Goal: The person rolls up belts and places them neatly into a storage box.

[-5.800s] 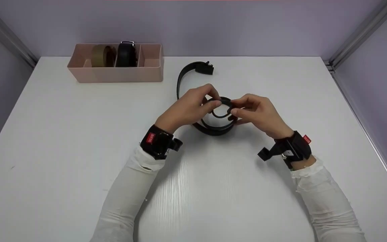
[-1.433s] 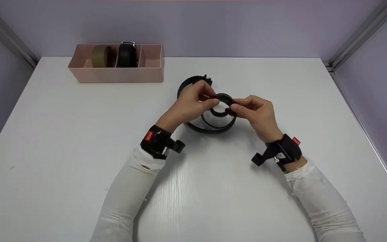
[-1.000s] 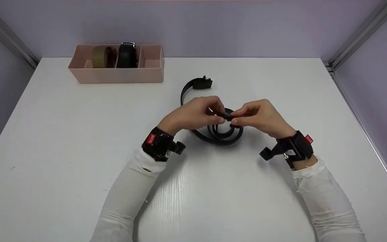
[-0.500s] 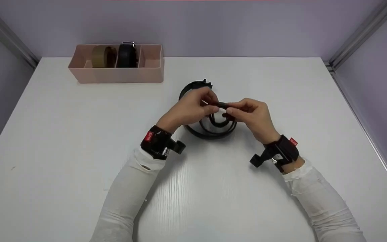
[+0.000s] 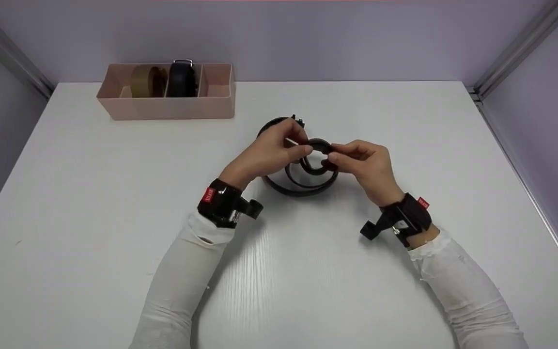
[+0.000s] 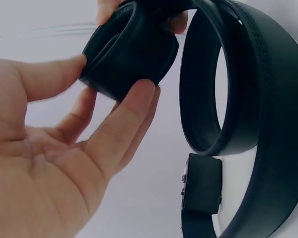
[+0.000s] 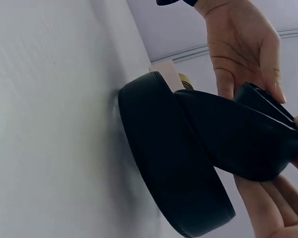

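Note:
A black belt stands on its edge in loose loops on the white table, its inner end wound into a small coil. My left hand pinches the left side of this coil between thumb and fingers. On the coil's right side, my right hand pinches it with thumb and forefinger. The wide outer loop curves below the hands. Behind my left hand, the buckle end is partly hidden in the head view but shows in the left wrist view.
At the back left stands a pink divided box. It holds a tan roll and a rolled black belt with a metal buckle. Pale walls close off the back and sides of the table.
Since a second ago both hands have shifted up and left, and the coil has turned so its round opening shows. Compared with the oldest frame, the coil is thicker and the buckle end nearer.

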